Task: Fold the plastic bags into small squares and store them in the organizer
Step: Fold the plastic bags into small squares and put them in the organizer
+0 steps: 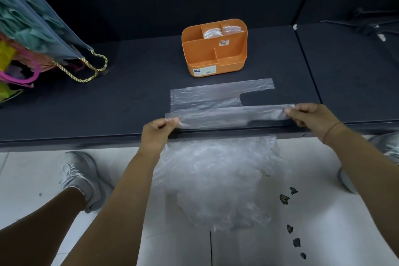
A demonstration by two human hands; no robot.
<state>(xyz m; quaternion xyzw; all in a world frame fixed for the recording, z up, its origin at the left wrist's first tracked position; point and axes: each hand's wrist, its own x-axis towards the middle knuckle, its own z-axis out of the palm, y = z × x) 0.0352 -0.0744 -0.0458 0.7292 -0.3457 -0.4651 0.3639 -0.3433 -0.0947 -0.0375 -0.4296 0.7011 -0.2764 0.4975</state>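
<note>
Here, left hand (158, 130), right hand (311, 116) pinching plastic bag (216, 114)

Top half's pretty dim, the dark table (129, 103) swallows the light while the white floor (323, 233) comes out bright. Edges bow from the wide lens (table edge curves), and everything's a bit soft.

Left edge cuts off the gift bag (38, 24); label print on the organizer (232, 65) is unreadable.
</note>
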